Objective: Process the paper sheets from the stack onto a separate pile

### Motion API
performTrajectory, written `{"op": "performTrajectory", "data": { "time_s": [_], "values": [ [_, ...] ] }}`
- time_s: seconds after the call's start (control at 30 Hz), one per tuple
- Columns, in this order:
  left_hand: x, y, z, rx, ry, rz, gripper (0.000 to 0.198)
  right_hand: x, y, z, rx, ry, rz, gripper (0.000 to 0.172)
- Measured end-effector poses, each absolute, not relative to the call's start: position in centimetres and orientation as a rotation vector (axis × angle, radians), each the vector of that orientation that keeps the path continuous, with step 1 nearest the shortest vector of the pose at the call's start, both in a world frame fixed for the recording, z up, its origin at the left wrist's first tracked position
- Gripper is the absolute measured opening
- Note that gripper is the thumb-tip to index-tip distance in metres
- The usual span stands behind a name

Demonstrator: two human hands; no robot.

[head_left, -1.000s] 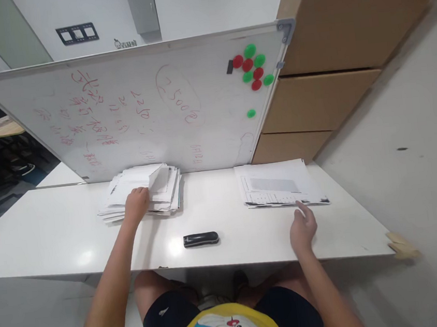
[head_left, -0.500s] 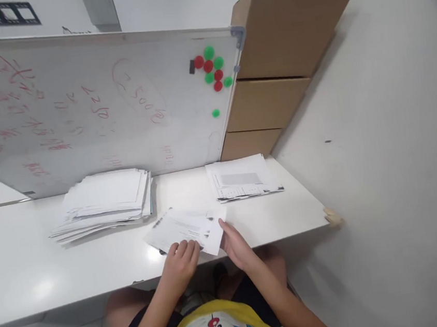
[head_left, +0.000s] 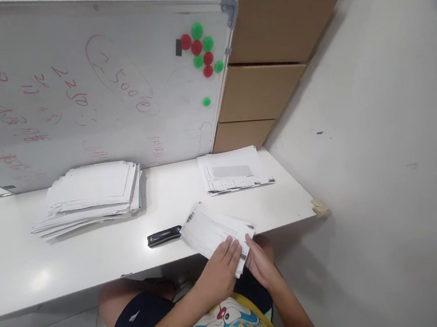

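Note:
A few white printed sheets of paper point(head_left: 210, 229) lie slanted over the table's front edge, their right end above my lap. My left hand point(head_left: 220, 275) rests across their near side, its fingers together and on top of the print; its thumb is hidden. Gripping the right end is my right hand point(head_left: 261, 264), with the thumb on top and the other fingers underneath. A black stapler point(head_left: 164, 236) lies on the table just left of the sheets, close to their corner.
A thick paper stack point(head_left: 92, 190) stands on the white table point(head_left: 76, 259) at left. A smaller pile of papers point(head_left: 235, 169) lies at the back right. Behind lean a whiteboard point(head_left: 127, 110) with red and green magnets and stacked cardboard boxes point(head_left: 260, 91). A wall point(head_left: 379, 167) bounds the right.
The sheets and both hands have moved right and toward my body. The stapler, mostly covered before, now shows fully. The left fingers lie straighter across the paper. The view has shifted slightly.

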State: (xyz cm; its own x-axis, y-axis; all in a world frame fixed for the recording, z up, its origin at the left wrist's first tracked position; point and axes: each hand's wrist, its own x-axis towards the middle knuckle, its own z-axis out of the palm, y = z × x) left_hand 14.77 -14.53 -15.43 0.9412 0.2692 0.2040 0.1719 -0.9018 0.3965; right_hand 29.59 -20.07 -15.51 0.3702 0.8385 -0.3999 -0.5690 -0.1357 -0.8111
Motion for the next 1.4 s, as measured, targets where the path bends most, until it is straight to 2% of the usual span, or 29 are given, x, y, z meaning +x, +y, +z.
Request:
{"op": "performTrajectory", "data": {
  "time_s": [0.13,0.2,0.3,0.37,0.47,0.57,0.67,0.73,0.83,1.0,1.07,1.17,1.23,1.4],
  "values": [
    [14.7,-14.2,-14.7,2.472,0.246,0.290,0.100,30.6,-20.3,-15.9,-1.212,-0.286,1.218,0.051],
    [14.1,-13.4,-14.1,2.389,0.335,0.402,0.095,31.9,-20.5,-15.8,-1.248,-0.315,1.183,0.049],
    [13.5,-11.6,-13.3,2.217,0.771,0.786,0.080,34.4,-20.8,-15.2,-1.381,-0.454,1.053,0.046],
    [13.5,-10.1,-13.0,2.060,0.943,0.963,0.083,36.0,-20.8,-14.7,-1.474,-0.572,0.912,0.042],
    [13.7,-8.2,-13.1,1.949,0.774,1.054,0.089,37.5,-20.3,-14.2,-1.496,-0.764,0.778,0.033],
    [13.9,-7.1,-14.3,1.899,0.622,1.067,0.075,37.6,-19.2,-14.8,-1.351,-0.873,0.746,0.036],
    [14.1,-7.2,-16.0,1.833,0.733,1.023,0.040,37.3,-18.3,-16.3,-1.313,-0.747,0.716,0.043],
    [14.2,-7.9,-16.8,1.813,0.830,0.985,0.025,37.1,-18.3,-17.0,-1.398,-0.647,0.727,0.043],
    [13.3,-9.4,-16.5,1.863,0.876,0.977,0.021,37.0,-19.2,-16.7,-1.558,-0.661,0.806,0.045],
    [8.4,-9.9,-13.4,2.201,1.001,1.181,0.029,36.5,-20.5,-15.1,-1.555,-0.687,1.163,0.050],
    [6.4,-8.9,-12.3,2.437,1.087,1.097,0.034,36.1,-20.3,-15.0,-1.493,-0.643,1.270,0.054],
    [4.8,-6.6,-11.9,2.702,1.146,0.665,0.046,35.4,-19.1,-15.4,-1.434,-0.662,1.315,0.054],
    [4.5,-5.3,-12.5,2.745,1.139,0.476,0.044,35.1,-18.3,-15.8,-1.433,-0.696,1.344,0.054],
    [4.4,-4.2,-13.9,2.726,1.133,0.499,0.030,34.8,-17.3,-16.9,-1.459,-0.767,1.402,0.055]
  ]
}}
